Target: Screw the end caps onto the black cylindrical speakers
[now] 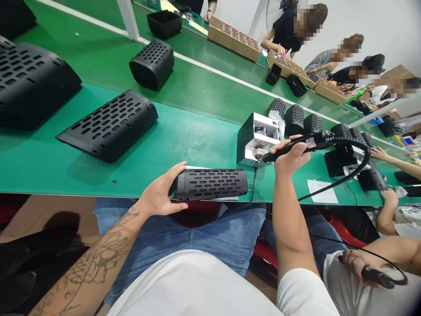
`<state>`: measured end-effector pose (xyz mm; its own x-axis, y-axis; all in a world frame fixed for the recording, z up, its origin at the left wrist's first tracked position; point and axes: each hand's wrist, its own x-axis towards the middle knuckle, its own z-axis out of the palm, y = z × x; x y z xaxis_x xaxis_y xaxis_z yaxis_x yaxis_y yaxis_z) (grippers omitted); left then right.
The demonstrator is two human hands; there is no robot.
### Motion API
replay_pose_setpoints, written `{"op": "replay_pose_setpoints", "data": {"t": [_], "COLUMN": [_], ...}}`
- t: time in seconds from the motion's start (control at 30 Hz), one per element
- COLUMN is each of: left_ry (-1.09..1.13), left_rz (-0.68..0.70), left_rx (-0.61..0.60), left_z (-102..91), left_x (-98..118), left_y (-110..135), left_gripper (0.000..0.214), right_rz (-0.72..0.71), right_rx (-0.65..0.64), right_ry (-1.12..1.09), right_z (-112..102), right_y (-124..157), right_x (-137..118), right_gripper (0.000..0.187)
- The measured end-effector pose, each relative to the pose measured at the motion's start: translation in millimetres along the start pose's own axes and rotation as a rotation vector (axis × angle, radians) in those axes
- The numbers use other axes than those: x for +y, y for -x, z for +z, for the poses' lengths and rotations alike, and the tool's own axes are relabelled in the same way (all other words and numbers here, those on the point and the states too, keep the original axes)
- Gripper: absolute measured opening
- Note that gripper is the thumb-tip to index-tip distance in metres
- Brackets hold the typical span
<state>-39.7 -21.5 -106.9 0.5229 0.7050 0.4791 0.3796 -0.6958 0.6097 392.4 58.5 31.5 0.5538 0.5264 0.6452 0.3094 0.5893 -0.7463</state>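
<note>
My left hand grips the left end of a black perforated housing lying at the table's front edge, thumb on the near side and fingers on the far side. My right hand is closed round a black electric screwdriver with a thick black cable at its rear. The screwdriver's tip is at the front of a black-and-white screw feeder; whether it touches a screw is too small to tell. A white paper sheet lies partly under the housing.
More perforated housings stand on the green table at left. Behind runs a green conveyor carrying other housings. At right, a co-worker's hand holds another screwdriver. Several people work across the line beside cardboard trays.
</note>
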Motion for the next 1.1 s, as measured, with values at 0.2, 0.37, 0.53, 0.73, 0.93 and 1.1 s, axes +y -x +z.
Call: {"op": "replay_pose_setpoints", "data": {"t": [0.2,0.37,0.53,0.73,0.93,1.1], "left_ry": [-0.043,-0.037,-0.040,-0.042,-0.048,-0.046], "left_rz": [-0.076,-0.055,-0.060,-0.028,0.030,0.012], "left_rx": [-0.027,-0.014,-0.001,0.013,0.047,0.047], "left_z": [0.9,1.2,2.6,3.9,4.8,4.9], "left_x": [6,6,6,7,9,10], "left_y": [-2,-3,-2,-4,-8,-10], "left_gripper": [0.117,0.115,0.115,0.114,0.112,0.113], "right_rz": [0.010,0.047,0.136,0.274,0.295,0.330], "right_rx": [-0.037,-0.440,-0.664,-0.635,-0.699,-0.714], "right_ry": [-0.115,-0.396,-0.510,-0.562,-0.540,-0.547], "right_z": [-10,-12,16,41,37,33], "right_y": [27,74,110,119,127,132], "right_x": [-62,-141,-156,-138,-135,-125], "right_gripper": [0.059,0.067,0.078,0.059,0.061,0.069]}}
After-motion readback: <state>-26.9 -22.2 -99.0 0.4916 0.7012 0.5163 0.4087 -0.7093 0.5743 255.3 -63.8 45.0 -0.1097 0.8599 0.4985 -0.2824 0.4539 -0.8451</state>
